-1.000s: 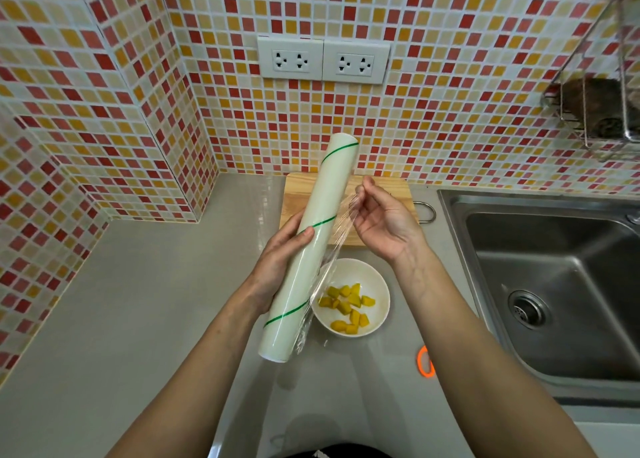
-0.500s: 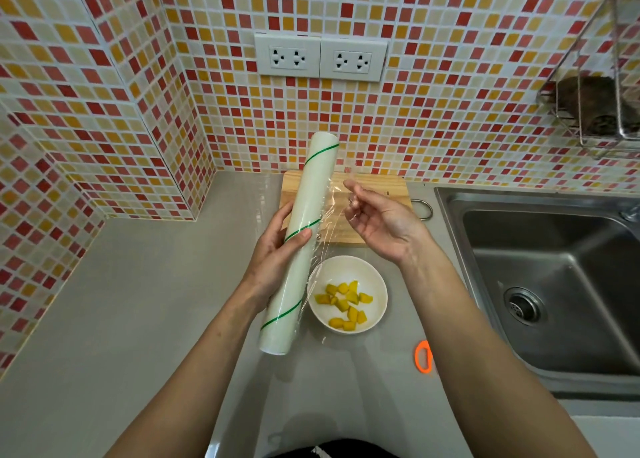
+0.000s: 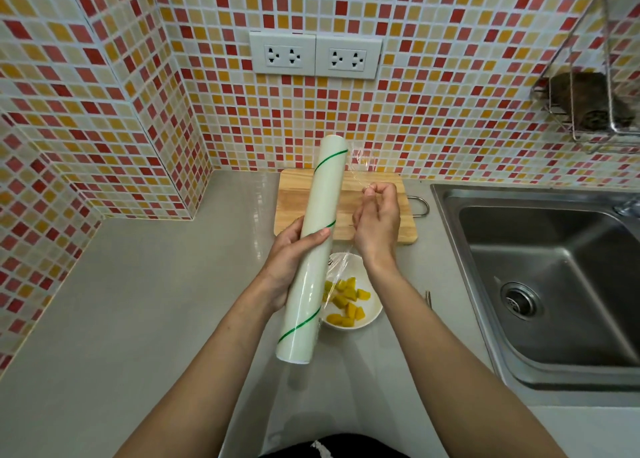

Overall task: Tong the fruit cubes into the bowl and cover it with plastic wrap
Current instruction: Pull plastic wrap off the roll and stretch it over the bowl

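Note:
A long white roll of plastic wrap [image 3: 317,243] with green stripes is held up over the counter, tilted away from me. My left hand [image 3: 291,260] grips its middle from the left. My right hand [image 3: 375,220] is just right of the roll, fingers pinched on the loose clear film edge [image 3: 360,177] that stretches from the roll. Below both hands a white bowl [image 3: 372,314] holds several yellow fruit cubes [image 3: 346,300]; the roll and film hide the bowl's left part.
A wooden cutting board [image 3: 294,212] lies against the tiled wall behind the hands. A steel sink [image 3: 554,277] fills the right side. A thin metal tool tip [image 3: 428,300] shows beside my right forearm. A wire rack [image 3: 588,111] hangs at upper right.
My right hand has closed from an open reach into a pinch on the film's edge and turned more upright. The roll stands a little steeper. The orange item by the sink is now hidden behind my forearm.

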